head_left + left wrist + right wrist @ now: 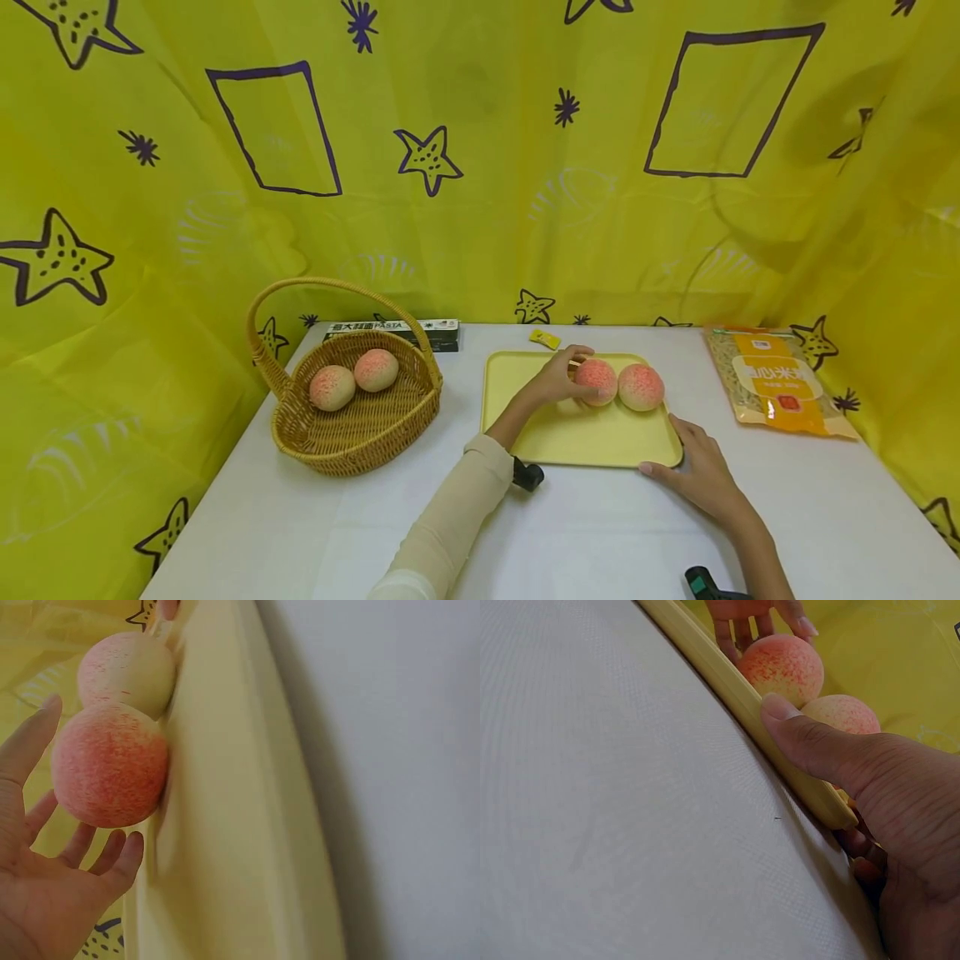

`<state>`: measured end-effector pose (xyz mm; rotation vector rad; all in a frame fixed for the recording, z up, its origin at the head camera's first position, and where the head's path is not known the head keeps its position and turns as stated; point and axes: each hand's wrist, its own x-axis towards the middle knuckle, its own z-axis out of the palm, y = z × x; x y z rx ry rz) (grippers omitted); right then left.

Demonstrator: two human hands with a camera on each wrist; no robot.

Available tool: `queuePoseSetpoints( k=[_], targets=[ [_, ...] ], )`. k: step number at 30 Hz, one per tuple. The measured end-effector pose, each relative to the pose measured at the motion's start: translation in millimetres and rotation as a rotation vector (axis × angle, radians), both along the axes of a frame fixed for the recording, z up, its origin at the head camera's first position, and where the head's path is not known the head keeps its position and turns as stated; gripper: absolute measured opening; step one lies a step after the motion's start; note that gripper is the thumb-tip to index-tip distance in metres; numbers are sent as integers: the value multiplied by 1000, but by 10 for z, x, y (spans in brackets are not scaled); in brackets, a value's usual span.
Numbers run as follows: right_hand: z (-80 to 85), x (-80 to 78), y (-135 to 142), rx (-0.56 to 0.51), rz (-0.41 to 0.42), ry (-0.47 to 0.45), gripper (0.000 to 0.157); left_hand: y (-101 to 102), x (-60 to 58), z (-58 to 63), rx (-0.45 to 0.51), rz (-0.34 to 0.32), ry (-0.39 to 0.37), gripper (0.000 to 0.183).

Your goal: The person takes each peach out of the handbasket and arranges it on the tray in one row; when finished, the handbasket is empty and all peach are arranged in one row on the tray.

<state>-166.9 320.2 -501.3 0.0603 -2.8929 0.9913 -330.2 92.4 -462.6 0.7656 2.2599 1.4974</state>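
Note:
A yellow tray (577, 437) lies on the white table with two pink-and-cream peaches side by side at its right end. My left hand (557, 379) reaches over the tray, thumb and fingers spread around the left peach (596, 375). In the left wrist view, the fingers (127, 862) lie just below this peach, with the palm facing it. The right peach (642, 387) stands close beside it. At the tray's near right corner, my right hand (701, 471) grips the rim. Its thumb (784, 712) lies along the near edge, while the other fingers are partly hidden behind the corner.
To the left stands a wicker basket (352, 450) with a tall handle, holding two more peaches (332, 388). Behind it lies a pasta box (442, 333). A small yellow packet (544, 339) lies behind the tray, and a flat food bag (780, 379) at the right. Yellow curtains enclose the table.

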Motion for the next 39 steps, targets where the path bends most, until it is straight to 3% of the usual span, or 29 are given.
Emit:
queuePoseSetpoints(
  k=[8,18,27,39],
  targets=[
    [18,-13,-17,1,8,16,101,-148,-51,143,62,-23,41,68],
    [7,-15,14,9,9,-2,102,-531,5,368,36,-94,88,65],
    [21,-6,22,2,13,-2,102,-797,151,664,-4,-159,133,65],
    [-15,-15,11,-2,13,-17,103,-1215,389,884,-54,-205,185,65]
  ],
)
